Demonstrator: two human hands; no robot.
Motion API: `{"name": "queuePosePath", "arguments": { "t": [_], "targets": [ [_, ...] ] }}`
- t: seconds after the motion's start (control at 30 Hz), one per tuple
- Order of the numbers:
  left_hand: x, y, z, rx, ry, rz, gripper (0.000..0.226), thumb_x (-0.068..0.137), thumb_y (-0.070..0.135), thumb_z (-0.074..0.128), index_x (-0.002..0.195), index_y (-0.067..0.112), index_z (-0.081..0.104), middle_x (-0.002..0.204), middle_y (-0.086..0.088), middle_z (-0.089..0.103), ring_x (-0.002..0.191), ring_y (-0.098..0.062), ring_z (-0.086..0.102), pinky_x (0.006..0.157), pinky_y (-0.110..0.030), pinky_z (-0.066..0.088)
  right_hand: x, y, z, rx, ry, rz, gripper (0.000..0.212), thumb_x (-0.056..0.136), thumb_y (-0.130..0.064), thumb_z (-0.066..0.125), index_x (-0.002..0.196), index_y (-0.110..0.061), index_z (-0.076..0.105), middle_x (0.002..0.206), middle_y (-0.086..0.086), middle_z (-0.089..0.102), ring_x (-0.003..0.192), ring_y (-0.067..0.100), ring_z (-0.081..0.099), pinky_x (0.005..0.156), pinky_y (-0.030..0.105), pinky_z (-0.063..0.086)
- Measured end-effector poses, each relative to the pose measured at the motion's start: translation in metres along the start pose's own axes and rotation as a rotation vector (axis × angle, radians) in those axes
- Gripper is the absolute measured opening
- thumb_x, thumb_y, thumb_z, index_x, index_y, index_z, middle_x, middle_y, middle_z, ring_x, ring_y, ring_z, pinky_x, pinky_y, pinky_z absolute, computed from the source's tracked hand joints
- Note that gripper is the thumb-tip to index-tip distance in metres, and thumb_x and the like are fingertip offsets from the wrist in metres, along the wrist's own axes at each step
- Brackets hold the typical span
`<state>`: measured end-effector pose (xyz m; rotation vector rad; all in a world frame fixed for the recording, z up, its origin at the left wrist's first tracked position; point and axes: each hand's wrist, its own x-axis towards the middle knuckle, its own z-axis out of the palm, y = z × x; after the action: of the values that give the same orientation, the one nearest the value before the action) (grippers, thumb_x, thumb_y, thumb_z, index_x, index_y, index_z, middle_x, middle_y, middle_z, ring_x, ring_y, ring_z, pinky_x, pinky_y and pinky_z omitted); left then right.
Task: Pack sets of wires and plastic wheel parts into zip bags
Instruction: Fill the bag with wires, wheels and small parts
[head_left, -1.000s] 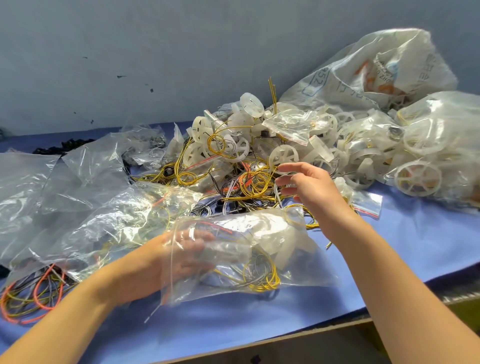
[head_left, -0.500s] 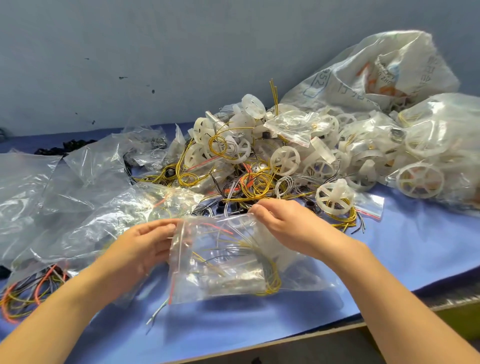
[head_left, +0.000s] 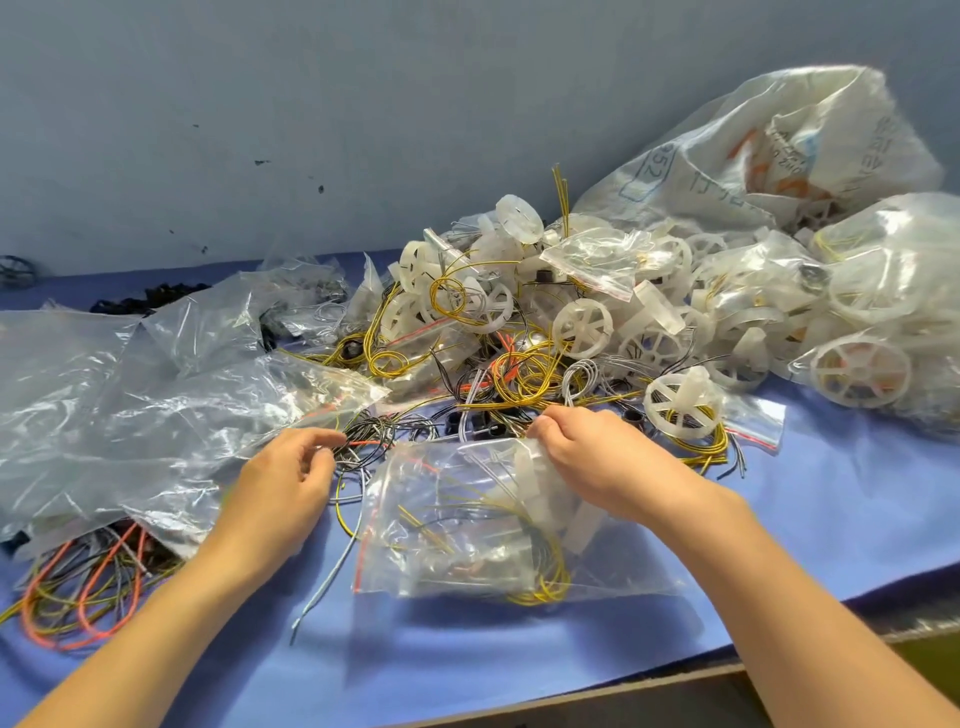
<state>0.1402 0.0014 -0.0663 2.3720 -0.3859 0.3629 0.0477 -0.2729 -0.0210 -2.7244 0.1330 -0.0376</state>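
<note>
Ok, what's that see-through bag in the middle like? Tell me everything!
The zip bag is clear, crinkly plastic with a red strip along its left edge. It lies on the blue cloth, holding yellow wires and white wheel parts. The right hand pinches its top edge; the left hand isn't touching it.

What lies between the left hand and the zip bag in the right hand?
Head view: a black-and-orange wire tangle, a yellow strand and a grey strand, lying on the blue cloth.

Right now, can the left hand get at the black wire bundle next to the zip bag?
Probably yes: the left hand is right beside the black wire bundle, with nothing between them.
</note>
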Motion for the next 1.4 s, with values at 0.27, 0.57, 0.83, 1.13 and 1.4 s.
{"name": "queuePosePath", "arguments": {
  "t": [0.27,0.57,0.83,1.13,1.4],
  "targets": [
    [0.037,0.055,0.028,0.033,-0.190,0.224,0.021,0.097,0.019,0.054,0.112,0.021,0.069,0.111,0.006,0.067,0.102,-0.009,0.059,0.089,-0.026,0.044,0.001,0.001,0.001,0.171,0.025,0.052,0.035,0.104,-0.033,0.032,0.114,-0.022,0.064,0.115,0.000,0.068,0.108,0.023,0.059,0.092,0.036,0.048],
    [0.051,0.073,0.063,0.439,-0.391,0.227,0.031,0.100,0.031,0.044,0.124,0.031,0.063,0.126,-0.003,0.060,0.118,-0.029,0.050,0.100,-0.044,0.041,0.008,0.014,-0.011,0.611,0.195,0.089,0.032,0.097,-0.019,0.039,0.104,-0.033,0.067,0.086,-0.010,0.071,0.084,0.012,0.066,0.078,0.031,0.052],
    [0.043,0.071,0.066,0.396,-0.222,0.229,0.022,0.099,0.034,0.049,0.101,0.023,0.068,0.105,0.001,0.064,0.103,-0.024,0.051,0.090,-0.039,0.041,0.000,0.016,-0.014,0.630,0.243,0.087,0.034,0.097,-0.020,0.036,0.110,-0.033,0.065,0.093,-0.010,0.070,0.091,0.012,0.065,0.080,0.031,0.051],
    [0.032,0.044,-0.011,0.120,-0.047,-0.046,0.020,0.090,0.036,0.063,0.078,0.020,0.063,0.074,0.005,0.066,0.073,-0.019,0.062,0.063,-0.031,0.040,0.000,0.004,-0.015,0.643,0.299,0.014,0.036,0.098,-0.024,0.041,0.132,-0.035,0.046,0.099,0.003,0.068,0.092,0.018,0.065,0.089,0.040,0.050],
    [-0.025,0.008,-0.043,-0.231,-0.534,-0.113,0.014,0.087,0.024,0.069,0.077,0.015,0.071,0.067,-0.007,0.069,0.056,-0.010,0.059,0.057,-0.025,0.048,0.001,-0.002,-0.006,0.591,0.281,-0.055,0.041,0.100,-0.022,0.041,0.139,-0.033,0.040,0.097,-0.013,0.062,0.087,0.010,0.060,0.080,0.024,0.045]
  ]
}}
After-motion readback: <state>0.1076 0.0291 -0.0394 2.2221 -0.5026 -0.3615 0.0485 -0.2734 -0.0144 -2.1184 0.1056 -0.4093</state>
